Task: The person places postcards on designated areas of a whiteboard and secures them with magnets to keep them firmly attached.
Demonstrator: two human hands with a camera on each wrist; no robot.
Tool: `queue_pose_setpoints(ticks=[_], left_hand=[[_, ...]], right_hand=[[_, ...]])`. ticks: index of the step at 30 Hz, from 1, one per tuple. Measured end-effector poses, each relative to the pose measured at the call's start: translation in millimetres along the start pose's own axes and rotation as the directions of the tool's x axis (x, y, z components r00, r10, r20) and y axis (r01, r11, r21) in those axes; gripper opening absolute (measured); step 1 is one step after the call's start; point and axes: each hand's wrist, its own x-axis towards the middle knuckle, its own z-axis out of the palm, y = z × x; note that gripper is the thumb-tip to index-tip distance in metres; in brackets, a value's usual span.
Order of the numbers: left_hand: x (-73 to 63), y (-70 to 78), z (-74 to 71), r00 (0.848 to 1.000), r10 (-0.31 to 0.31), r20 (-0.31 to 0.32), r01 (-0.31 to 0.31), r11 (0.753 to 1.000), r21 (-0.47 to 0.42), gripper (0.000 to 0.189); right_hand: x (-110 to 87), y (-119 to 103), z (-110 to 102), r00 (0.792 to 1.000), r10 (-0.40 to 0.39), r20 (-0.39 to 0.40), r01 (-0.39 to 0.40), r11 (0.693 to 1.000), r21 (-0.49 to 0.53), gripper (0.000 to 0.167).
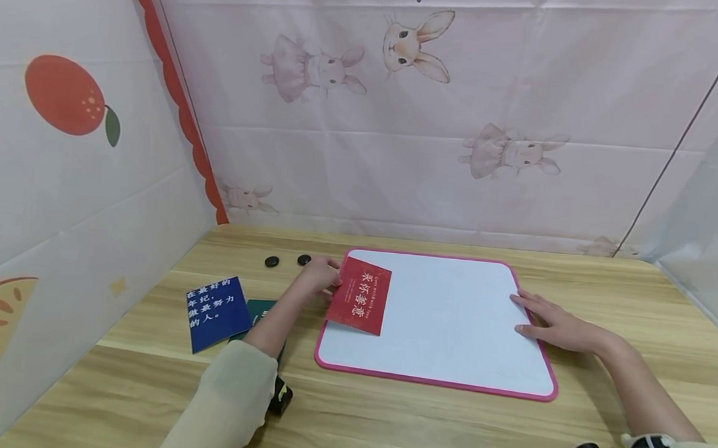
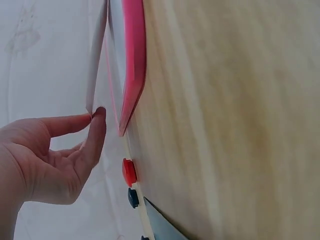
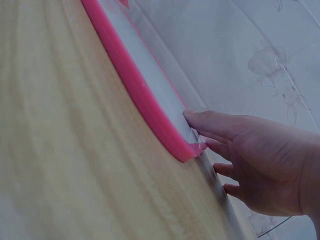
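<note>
A whiteboard (image 1: 451,321) with a pink frame lies flat on the table. Over its left end is a red card (image 1: 362,296) with white writing. My left hand (image 1: 320,276) pinches that card by its left edge between thumb and fingertip; the left wrist view shows the card (image 2: 97,60) nearly edge-on, raised above the board. On the opposite side, my right hand (image 1: 562,326) rests at the board's right edge with fingers spread. In the right wrist view its thumb lies over the pink frame (image 3: 145,100), the other fingers along the outer side.
Left of the board, a blue card (image 1: 218,315) overlaps a green card (image 1: 259,308), partly hidden by my left arm. Behind them lie two black round magnets (image 1: 272,261). A red magnet (image 2: 129,172) shows in the left wrist view. Printed cloth (image 1: 361,170) hangs behind the table.
</note>
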Motion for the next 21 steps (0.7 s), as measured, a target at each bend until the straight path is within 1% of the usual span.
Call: queue_pose_setpoints(ticks=[4, 7, 12, 16, 21], left_hand=[[4.4, -0.2, 2.6, 1.000, -0.006, -0.020, 0.007, 0.999, 0.041, 0.033], [7.6, -1.4, 4.9, 1.000, -0.005, -0.019, 0.006, 0.999, 0.050, 0.032], [7.0, 0.6, 7.7, 0.999, 0.000, -0.032, 0.003, 0.996, 0.093, 0.030], [3.5, 3.3, 8.7, 0.999, 0.022, -0.042, -0.015, 0.988, 0.152, 0.029], [2.4, 3.2, 9.4, 0.998, 0.056, -0.033, -0.048, 0.976, 0.211, 0.027]], right_hand=[[0.2, 0.0, 0.0, 1.000, 0.000, 0.001, 0.000, 1.000, 0.004, 0.071], [0.2, 0.5, 0.4, 1.000, 0.005, 0.000, -0.005, 1.000, 0.002, 0.071], [0.7, 1.9, 0.8, 1.000, -0.006, -0.002, 0.006, 1.000, 0.003, 0.071], [0.6, 1.6, 1.0, 1.000, -0.002, -0.006, 0.002, 1.000, 0.007, 0.070], [0.6, 1.8, 1.2, 1.000, 0.003, -0.006, -0.003, 1.000, 0.005, 0.071]])
